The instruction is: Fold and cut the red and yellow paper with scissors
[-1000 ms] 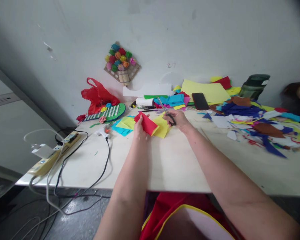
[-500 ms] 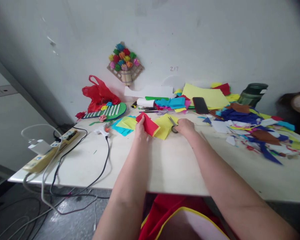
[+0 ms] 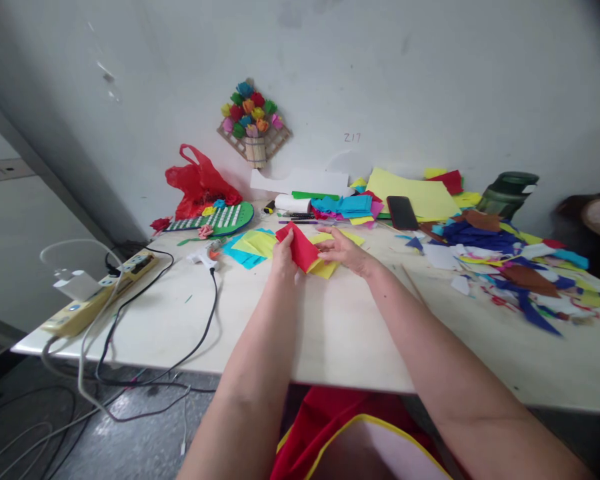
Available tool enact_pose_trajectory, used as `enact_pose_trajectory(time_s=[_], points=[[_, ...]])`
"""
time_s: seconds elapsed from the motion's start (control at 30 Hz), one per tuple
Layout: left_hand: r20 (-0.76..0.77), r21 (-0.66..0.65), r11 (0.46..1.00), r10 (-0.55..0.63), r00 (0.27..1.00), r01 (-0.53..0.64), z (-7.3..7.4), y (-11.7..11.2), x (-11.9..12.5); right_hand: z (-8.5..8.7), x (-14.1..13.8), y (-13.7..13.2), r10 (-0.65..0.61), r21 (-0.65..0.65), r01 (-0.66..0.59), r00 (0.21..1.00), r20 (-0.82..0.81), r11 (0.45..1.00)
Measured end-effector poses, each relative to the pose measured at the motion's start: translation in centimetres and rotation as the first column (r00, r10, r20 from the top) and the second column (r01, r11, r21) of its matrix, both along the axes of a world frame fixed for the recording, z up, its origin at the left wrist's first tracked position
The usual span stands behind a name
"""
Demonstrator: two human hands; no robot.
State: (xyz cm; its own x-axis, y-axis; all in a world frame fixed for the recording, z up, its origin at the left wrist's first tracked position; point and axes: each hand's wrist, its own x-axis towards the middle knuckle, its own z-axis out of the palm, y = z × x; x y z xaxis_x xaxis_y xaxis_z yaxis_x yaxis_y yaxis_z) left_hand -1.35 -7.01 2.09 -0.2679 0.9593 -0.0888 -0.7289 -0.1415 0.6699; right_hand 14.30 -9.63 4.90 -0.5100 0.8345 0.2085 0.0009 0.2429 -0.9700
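My left hand (image 3: 283,259) is closed on a folded piece of red paper (image 3: 303,249), thumb on top. My right hand (image 3: 346,251) is at the right side of the red paper, fingers apart, with the fingertips at or very near its edge; I cannot tell whether they touch. Yellow paper (image 3: 324,269) shows below the red piece and behind my right hand. The scissors are out of sight. Left of my left hand, another yellow paper (image 3: 260,243) overlaps blue paper (image 3: 243,255) on the table.
A white glue gun (image 3: 203,257) and a power strip (image 3: 100,300) with cables are on the left. Along the back are a red plastic bag (image 3: 200,177) and a phone (image 3: 401,213). Paper scraps (image 3: 530,277) and a green bottle (image 3: 507,192) are on the right. A person's head shows at the right edge.
My right hand has come off the scissors and moved left to the red paper, its fingers now spread. The scissors no longer show. My left hand still holds the red paper.
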Motion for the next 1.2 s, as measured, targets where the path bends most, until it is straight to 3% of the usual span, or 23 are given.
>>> enact_pose_trajectory(time_s=[0.17, 0.33, 0.57, 0.77, 0.93, 1.03, 1.2], points=[[-0.019, -0.037, 0.999, -0.009, 1.0, 0.008, 0.3, -0.5, 0.2, -0.5, 0.1, 0.3, 0.148, -0.008, -0.148, 0.989, -0.024, 0.989], [-0.022, -0.049, 0.999, -0.009, 1.0, 0.008, 0.5, -0.6, 0.3, -0.9, -0.3, 0.5, 0.142, 0.053, -0.141, 0.99, -0.021, 0.989], [-0.03, -0.093, 0.993, -0.082, 0.996, 0.079, 0.4, -0.4, 0.8, -2.1, -1.6, 1.4, -0.124, 0.147, 0.118, 0.992, 0.032, 0.982], [-0.009, -0.081, 0.953, -0.295, 0.955, 0.293, 0.7, -0.8, 0.6, -2.8, -1.0, 2.7, -0.477, 0.267, 0.462, 0.879, -0.01, 0.846], [-0.092, -0.118, 0.896, -0.439, 0.894, 0.428, 0.8, -1.2, 0.0, -2.5, -0.6, 2.8, -0.592, 0.231, 0.589, 0.803, -0.065, 0.774], [-0.14, -0.148, 0.892, -0.447, 0.884, 0.428, 0.7, -1.1, -0.3, -2.4, -0.4, 2.8, -0.616, 0.209, 0.619, 0.783, -0.087, 0.757], [-0.199, -0.181, 0.939, -0.326, 0.924, 0.293, 0.4, -0.5, -0.4, -2.2, 0.1, 2.7, -0.631, 0.157, 0.641, 0.767, -0.115, 0.751]])
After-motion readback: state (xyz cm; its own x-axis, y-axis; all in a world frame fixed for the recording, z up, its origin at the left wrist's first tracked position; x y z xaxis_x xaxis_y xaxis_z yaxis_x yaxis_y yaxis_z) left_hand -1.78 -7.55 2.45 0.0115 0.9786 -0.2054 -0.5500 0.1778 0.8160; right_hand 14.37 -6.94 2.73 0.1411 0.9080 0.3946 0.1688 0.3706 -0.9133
